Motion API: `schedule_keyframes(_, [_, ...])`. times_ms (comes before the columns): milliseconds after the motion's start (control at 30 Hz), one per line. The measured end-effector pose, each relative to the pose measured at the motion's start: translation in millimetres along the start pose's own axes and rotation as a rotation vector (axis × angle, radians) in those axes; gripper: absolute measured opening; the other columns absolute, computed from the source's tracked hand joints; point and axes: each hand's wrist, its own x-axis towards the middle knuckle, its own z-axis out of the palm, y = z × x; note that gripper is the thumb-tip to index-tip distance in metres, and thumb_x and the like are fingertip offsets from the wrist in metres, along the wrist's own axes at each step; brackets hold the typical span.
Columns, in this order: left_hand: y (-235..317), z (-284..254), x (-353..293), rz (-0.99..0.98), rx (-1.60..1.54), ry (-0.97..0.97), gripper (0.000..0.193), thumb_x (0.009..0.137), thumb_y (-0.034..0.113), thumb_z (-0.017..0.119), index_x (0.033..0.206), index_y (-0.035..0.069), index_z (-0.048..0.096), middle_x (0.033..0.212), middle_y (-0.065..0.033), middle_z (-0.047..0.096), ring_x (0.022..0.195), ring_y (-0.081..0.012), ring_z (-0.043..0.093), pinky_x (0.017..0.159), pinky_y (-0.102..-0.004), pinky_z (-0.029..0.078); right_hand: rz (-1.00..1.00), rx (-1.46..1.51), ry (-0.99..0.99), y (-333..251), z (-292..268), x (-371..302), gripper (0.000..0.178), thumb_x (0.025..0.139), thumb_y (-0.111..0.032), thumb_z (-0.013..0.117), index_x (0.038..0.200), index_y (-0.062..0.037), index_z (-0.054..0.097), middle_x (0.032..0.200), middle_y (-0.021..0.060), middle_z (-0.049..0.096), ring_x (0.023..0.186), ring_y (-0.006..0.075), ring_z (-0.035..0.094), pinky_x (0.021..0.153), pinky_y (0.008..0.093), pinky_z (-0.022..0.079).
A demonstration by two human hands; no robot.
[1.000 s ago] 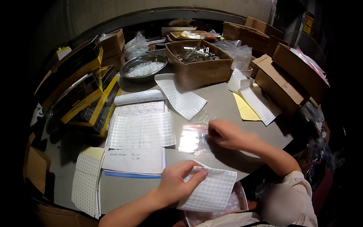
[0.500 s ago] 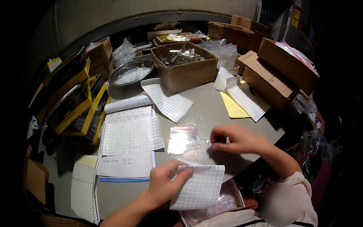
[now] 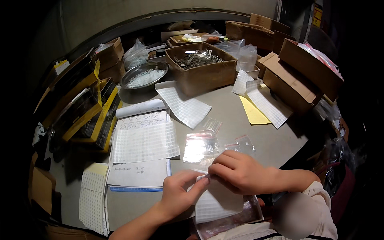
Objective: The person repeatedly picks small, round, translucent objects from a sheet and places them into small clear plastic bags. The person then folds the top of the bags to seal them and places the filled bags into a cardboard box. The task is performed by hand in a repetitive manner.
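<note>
My left hand point(image 3: 179, 193) grips a white sheet of small round stickers point(image 3: 218, 205), thumb on top near its upper edge. At that same edge, the fingers of my right hand point(image 3: 245, 173) are closed together beside the left thumb; whatever they pinch is too small and hidden to name. Just beyond my hands lies a pile of small clear zip bags point(image 3: 200, 147) with red-striped tops, shining in the light. To its right, a single small zip bag point(image 3: 245, 144) with a tiny mark on it lies near another, partly covered by my right hand.
Left of the bags, a sticker sheet point(image 3: 145, 146) covers a notepad point(image 3: 138, 174). Behind stand a metal bowl of clear small pieces point(image 3: 124, 83) and a carton of metal parts point(image 3: 208, 82). Boxes point(image 3: 288, 86) line the right; black-yellow boxes point(image 3: 86, 120) lean left. A tray point(image 3: 230, 226) sits below the sheet.
My right hand has moved left and toward me from the table to the sheet's upper edge. Small zip bags now show where it was. The view has shifted slightly.
</note>
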Motion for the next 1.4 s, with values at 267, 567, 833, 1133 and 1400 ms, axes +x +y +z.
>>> schedule_keyframes(267, [-10.8,-3.7,2.8,-0.373,-0.323,-0.079,0.029,0.101,0.024,0.073,0.11,-0.004,0.078,0.087,-0.0032,0.076,0.081,-0.0082,0.063,0.073,-0.0279,0.053,-0.16,-0.139,0.041,12.4,6.8,-3.1,0.02,0.085,-0.004,0.073,0.104,0.0002,0.069,0.101,0.0119,0.067,0.09,0.0269,0.067,0.076,0.0354,0.057])
schedule_keyframes(567, [-1.6,-2.8,1.6,-0.396,-0.304,-0.08,0.029,0.102,0.024,0.072,0.11,-0.004,0.077,0.088,-0.0013,0.075,0.081,-0.0068,0.061,0.073,-0.0262,0.051,0.731,0.936,0.073,143.8,31.1,38.6,0.014,0.101,-0.014,0.071,0.106,-0.0031,0.064,0.097,-0.0013,0.065,0.093,0.0076,0.061,0.088,0.0262,0.051])
schedule_keyframes(833, [-6.5,-0.6,2.1,-0.315,-0.204,-0.113,0.027,0.101,0.024,0.072,0.11,-0.001,0.077,0.079,-0.0017,0.071,0.069,-0.0057,0.056,0.063,-0.0262,0.046,0.691,0.848,-0.134,198.1,-27.1,20.5,0.008,0.093,-0.01,0.07,0.093,-0.0025,0.067,0.085,0.0001,0.066,0.078,0.009,0.061,0.074,0.0244,0.049])
schedule_keyframes(1133, [-10.3,1.8,-0.4,-0.272,-0.18,-0.074,0.027,0.1,0.024,0.073,0.11,0.0,0.078,0.079,-0.0032,0.073,0.065,-0.0049,0.055,0.059,-0.0257,0.045,0.766,0.209,-0.035,197.8,-10.0,0.5,0.033,0.087,-0.028,0.068,0.1,0.0025,0.073,0.09,0.0194,0.073,0.089,0.0348,0.071,0.082,0.0431,0.054])
schedule_keyframes(1400, [-8.7,1.2,-0.9,-0.222,-0.182,-0.075,0.027,0.1,0.025,0.072,0.11,0.0,0.077,0.081,-0.0051,0.074,0.068,-0.0064,0.058,0.062,-0.0263,0.047,0.948,-0.225,-0.469,192.7,-41.9,28.2,0.041,0.086,-0.04,0.075,0.097,-0.0007,0.074,0.091,0.0218,0.073,0.088,0.0395,0.07,0.08,0.0449,0.055])
